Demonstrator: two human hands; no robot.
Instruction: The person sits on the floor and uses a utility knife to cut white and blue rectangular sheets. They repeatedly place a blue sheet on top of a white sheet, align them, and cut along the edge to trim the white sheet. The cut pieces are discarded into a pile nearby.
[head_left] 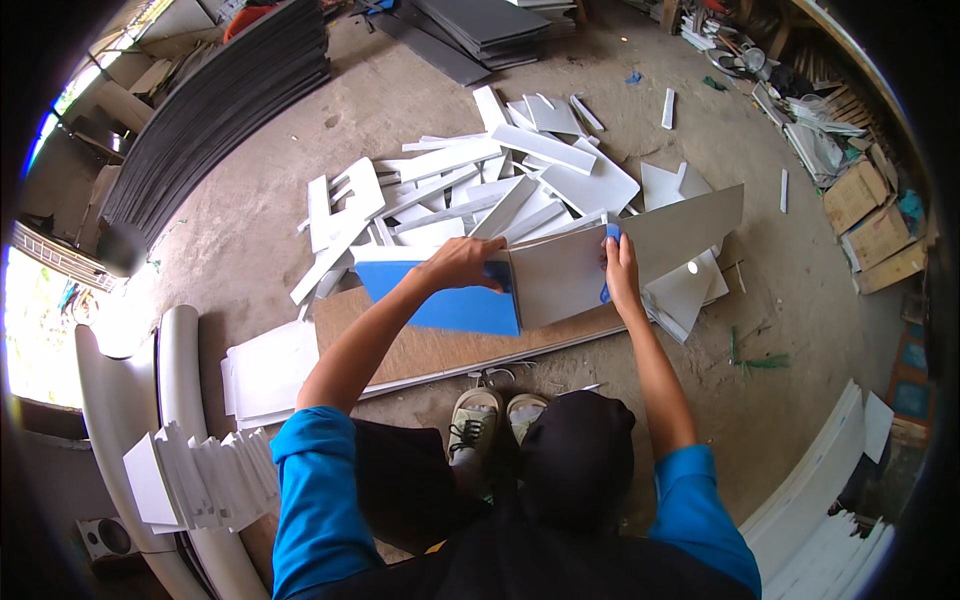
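My left hand (pixel 464 264) is closed over the top edge of a blue rectangular board (pixel 435 298), fingers wrapped round its right end. Behind and to the right of it stretches a long, pale grey sheet strip (pixel 562 272), standing on edge and tilted. My right hand (pixel 622 268) grips a blue-handled utility knife (pixel 611 234) against the strip, its pale tip near the strip's top edge. The blade itself is too small to make out. Beneath both boards lies a brown wooden plank (pixel 350 330) on a white sheet.
White offcuts (pixel 500 190) are heaped just beyond the plank. Dark grey sheets (pixel 225 110) are stacked at far left, and more (pixel 480 25) at the back. White rolled sheets (pixel 180 400) and cut strips (pixel 205 475) stand at left. Cardboard boxes (pixel 870 215) line the right side.
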